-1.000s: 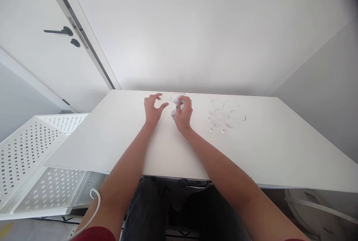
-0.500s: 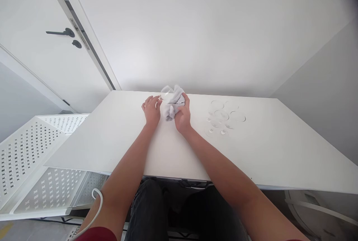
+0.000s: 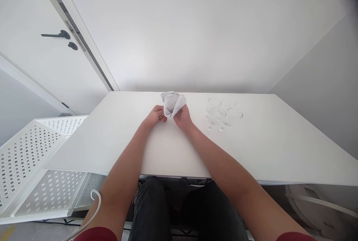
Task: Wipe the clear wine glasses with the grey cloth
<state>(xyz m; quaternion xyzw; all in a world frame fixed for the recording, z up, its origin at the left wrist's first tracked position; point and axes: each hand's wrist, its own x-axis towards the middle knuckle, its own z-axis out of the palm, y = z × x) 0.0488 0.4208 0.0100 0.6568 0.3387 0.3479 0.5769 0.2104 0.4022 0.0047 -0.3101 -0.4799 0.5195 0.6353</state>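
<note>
My right hand (image 3: 183,117) grips a light grey cloth (image 3: 173,103) from below and the right. The cloth is bunched up and bulges over a clear stemmed glass, whose bowl is hidden under it. My left hand (image 3: 156,116) is at the cloth's lower left, fingers curled and pinched together at the stem end of the glass, where only a small glint shows. To the right on the white table (image 3: 246,151) stands a group of several clear stemmed glasses (image 3: 218,113), close together, their round rims and feet faintly visible.
A white wall rises behind the table's far edge. At the left are a white door with a dark handle (image 3: 56,34) and white perforated racks (image 3: 30,159). A white cable (image 3: 96,200) hangs by my left forearm. A round, pale object (image 3: 310,207) stands below the table at the right.
The cloth has come over the glass, whose clear bowl showed before. My left hand has turned and drawn slightly nearer to me, its fingers now curled in. The glasses at the right stay put.
</note>
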